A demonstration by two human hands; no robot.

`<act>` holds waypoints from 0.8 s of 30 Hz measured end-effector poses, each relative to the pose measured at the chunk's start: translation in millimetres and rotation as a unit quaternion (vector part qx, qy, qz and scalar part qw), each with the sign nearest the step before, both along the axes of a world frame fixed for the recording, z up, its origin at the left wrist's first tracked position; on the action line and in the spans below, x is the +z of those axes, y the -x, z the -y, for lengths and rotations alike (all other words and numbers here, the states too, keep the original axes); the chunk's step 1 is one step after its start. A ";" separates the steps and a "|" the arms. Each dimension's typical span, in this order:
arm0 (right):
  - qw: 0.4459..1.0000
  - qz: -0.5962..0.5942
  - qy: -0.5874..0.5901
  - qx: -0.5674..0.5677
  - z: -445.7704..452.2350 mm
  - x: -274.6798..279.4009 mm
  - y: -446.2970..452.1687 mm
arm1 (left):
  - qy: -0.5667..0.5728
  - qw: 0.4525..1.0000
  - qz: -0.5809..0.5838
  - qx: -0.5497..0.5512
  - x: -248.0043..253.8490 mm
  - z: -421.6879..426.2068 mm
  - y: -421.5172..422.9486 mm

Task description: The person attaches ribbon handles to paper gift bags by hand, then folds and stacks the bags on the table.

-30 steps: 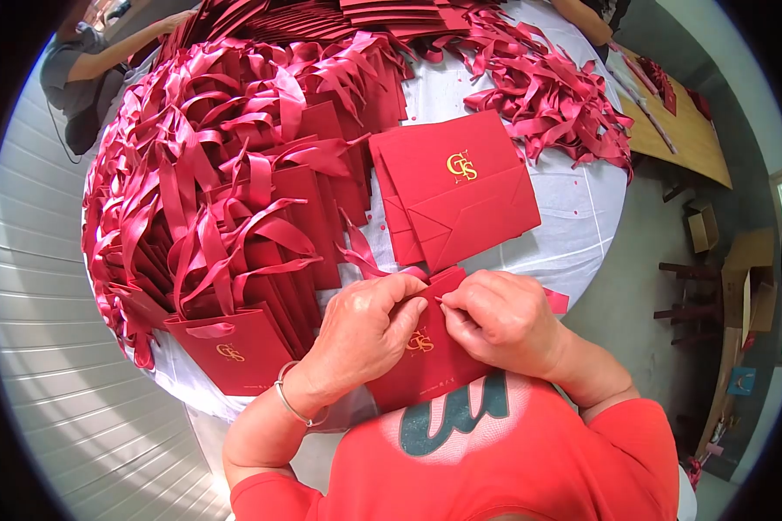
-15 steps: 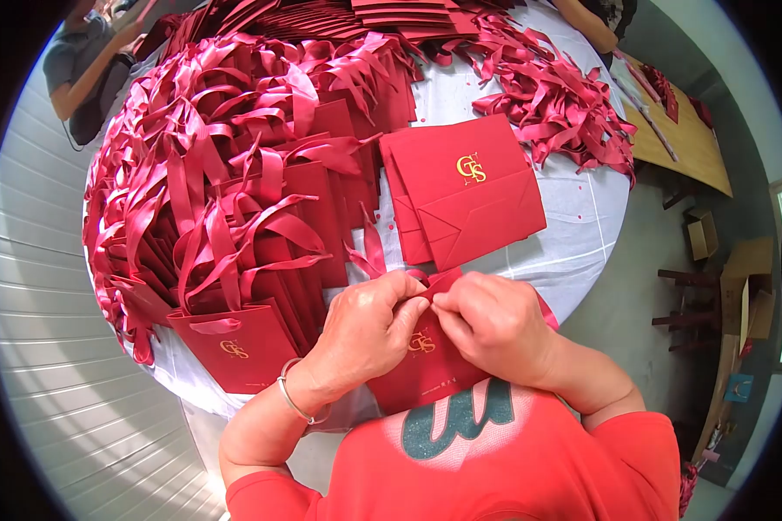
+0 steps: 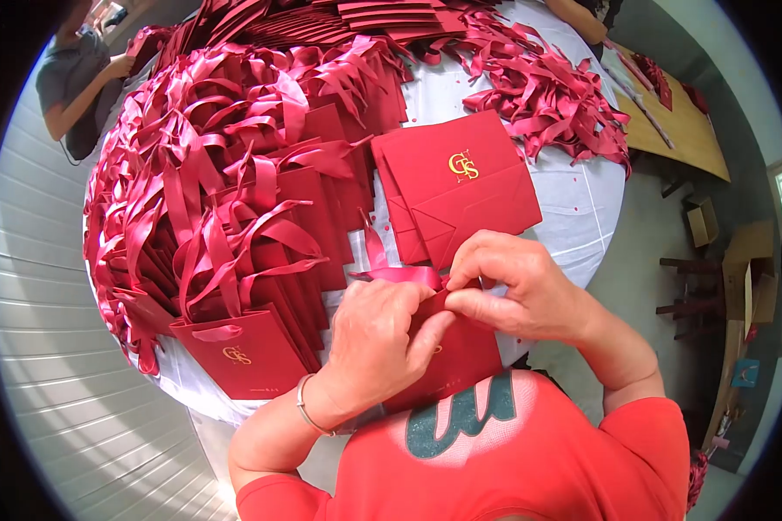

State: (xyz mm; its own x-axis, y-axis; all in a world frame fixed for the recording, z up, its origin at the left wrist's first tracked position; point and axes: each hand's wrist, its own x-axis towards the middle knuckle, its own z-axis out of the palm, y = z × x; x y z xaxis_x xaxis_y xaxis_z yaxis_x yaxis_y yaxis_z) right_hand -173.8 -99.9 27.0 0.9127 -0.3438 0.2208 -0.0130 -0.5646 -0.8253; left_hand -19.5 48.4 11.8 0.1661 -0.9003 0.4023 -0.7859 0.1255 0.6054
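Note:
A red paper bag (image 3: 460,365) with a gold logo partly covered lies against the red shirt at the table's near edge. My left hand (image 3: 378,334), with a bangle at the wrist, grips the bag's top edge between thumb and fingers. At the same edge my right hand (image 3: 517,286) pinches something small that I cannot make out, close to the left thumb. A pink ribbon (image 3: 404,275) extends from the bag's top beyond my left hand. Just past my hands, flat red bags (image 3: 478,208) with a gold logo lie stacked.
Many ribboned red bags (image 3: 243,352) crowd the left of the white-covered table (image 3: 582,204). Loose ribbons (image 3: 547,95) are heaped at the back right. One person (image 3: 74,82) stands at the far left; another person's arm (image 3: 578,19) shows at the top right.
My right hand has moved up and turned, its fingers now above the bag's edge. The pink ribbon shows more beside my left hand. The person at the far left has moved their arms.

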 end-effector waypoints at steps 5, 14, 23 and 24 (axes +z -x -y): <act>0.992 -0.118 -0.014 0.033 9.0 21.0 2.1 | -0.002 1.000 0.012 0.005 -0.8 -3.6 10.2; 0.945 -0.260 0.015 0.199 24.9 17.7 -3.2 | 0.028 1.000 -0.006 -0.009 -8.9 -7.2 33.4; 0.800 -0.534 -0.218 0.163 17.3 25.8 2.0 | 0.059 0.995 0.020 -0.075 -10.7 -17.7 48.5; 0.802 -0.533 -0.217 0.159 15.8 26.4 3.8 | 0.059 0.995 0.008 -0.075 -9.9 -18.5 49.7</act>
